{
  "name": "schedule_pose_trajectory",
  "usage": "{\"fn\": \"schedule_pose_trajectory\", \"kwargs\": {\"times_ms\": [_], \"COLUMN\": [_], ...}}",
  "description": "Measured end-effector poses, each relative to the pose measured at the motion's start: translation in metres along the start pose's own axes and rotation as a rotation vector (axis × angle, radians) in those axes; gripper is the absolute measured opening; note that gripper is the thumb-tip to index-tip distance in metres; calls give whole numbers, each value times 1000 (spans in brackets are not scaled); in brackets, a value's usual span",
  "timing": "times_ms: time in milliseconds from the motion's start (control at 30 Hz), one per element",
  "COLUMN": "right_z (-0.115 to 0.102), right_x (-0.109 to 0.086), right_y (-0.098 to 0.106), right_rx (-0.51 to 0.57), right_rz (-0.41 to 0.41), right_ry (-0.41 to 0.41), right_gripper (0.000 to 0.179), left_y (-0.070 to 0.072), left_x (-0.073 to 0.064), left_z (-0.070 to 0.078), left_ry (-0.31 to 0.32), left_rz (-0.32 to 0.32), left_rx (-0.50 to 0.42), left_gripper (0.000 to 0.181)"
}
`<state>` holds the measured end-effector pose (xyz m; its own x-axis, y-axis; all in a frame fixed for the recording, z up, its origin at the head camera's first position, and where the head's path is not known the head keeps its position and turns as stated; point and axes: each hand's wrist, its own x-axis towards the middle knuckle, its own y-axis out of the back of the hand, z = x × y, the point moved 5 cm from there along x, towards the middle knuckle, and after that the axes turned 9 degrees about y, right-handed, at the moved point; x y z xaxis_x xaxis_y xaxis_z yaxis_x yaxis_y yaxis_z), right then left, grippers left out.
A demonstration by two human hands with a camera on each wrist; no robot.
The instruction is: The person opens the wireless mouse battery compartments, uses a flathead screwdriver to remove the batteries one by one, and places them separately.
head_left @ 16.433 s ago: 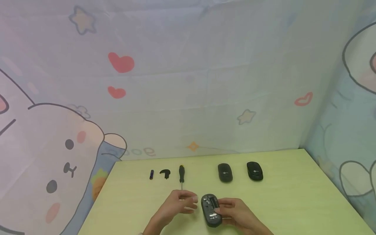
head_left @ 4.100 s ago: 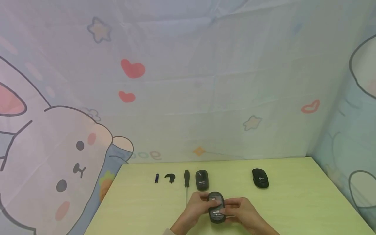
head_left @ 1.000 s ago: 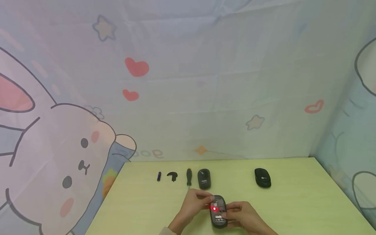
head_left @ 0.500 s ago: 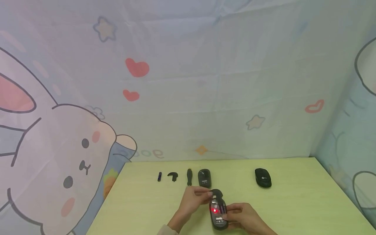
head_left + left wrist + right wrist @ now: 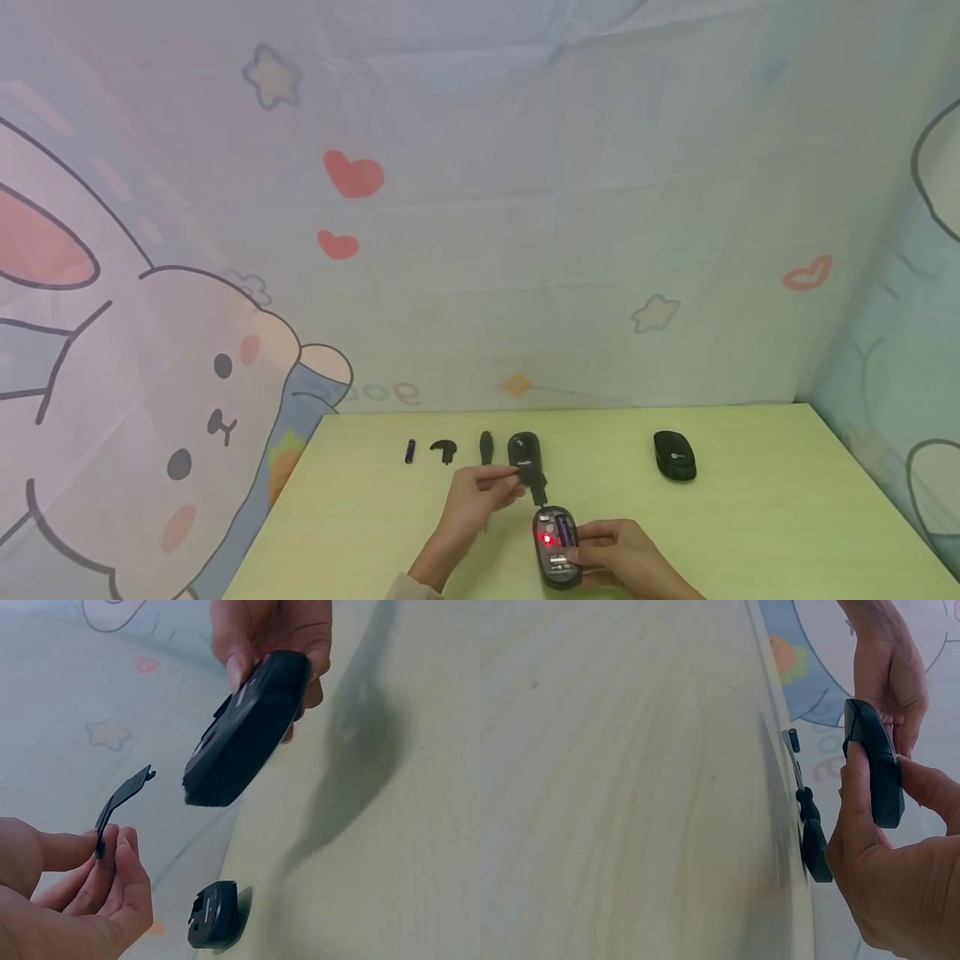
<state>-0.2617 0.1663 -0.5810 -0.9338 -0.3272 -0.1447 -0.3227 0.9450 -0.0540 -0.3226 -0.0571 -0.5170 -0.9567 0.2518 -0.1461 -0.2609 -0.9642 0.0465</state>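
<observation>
My right hand (image 5: 618,550) holds a black computer mouse (image 5: 557,571) above the table, underside up, thumb on its bottom face. A red light glows on the underside, and a battery (image 5: 564,531) lies in the uncovered slot. Just beyond the mouse, my left hand (image 5: 471,504) pinches a thin black battery cover (image 5: 537,485) between thumb and fingers. The left wrist view shows this cover (image 5: 126,793) wholly apart from the mouse (image 5: 251,739). Seen from the right wrist, the mouse (image 5: 877,769) sits between thumb and fingers, hiding part of the left hand.
Along the table's (image 5: 750,517) back lie a loose battery (image 5: 410,451), another black battery cover (image 5: 444,451), a screwdriver (image 5: 486,447) partly behind the left hand, and an upturned mouse (image 5: 524,448). A third mouse (image 5: 675,456) stands upright at the back right.
The left hand has slid the battery cover off the mouse and drawn it up and left, exposing the battery. The red light was off 4.1 s ago and on 1.0 s ago.
</observation>
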Motion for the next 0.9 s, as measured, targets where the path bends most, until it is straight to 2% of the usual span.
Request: {"fn": "schedule_pose_trajectory", "kwargs": {"times_ms": [233, 567, 900], "right_z": [-2, -1, -4], "right_x": [-1, -1, -5], "right_y": [1, 1, 2], "right_rx": [0, 4, 24], "right_rz": [20, 33, 5], "right_ry": [-16, -34, -14], "right_gripper": [60, 59, 58], "left_y": [19, 52, 78], "left_x": [2, 4, 5], "left_z": [3, -6, -16], "left_ry": [5, 40, 121], "left_rz": [14, 22, 48], "left_rx": [-8, -20, -32], "left_gripper": [34, 38, 38]}}
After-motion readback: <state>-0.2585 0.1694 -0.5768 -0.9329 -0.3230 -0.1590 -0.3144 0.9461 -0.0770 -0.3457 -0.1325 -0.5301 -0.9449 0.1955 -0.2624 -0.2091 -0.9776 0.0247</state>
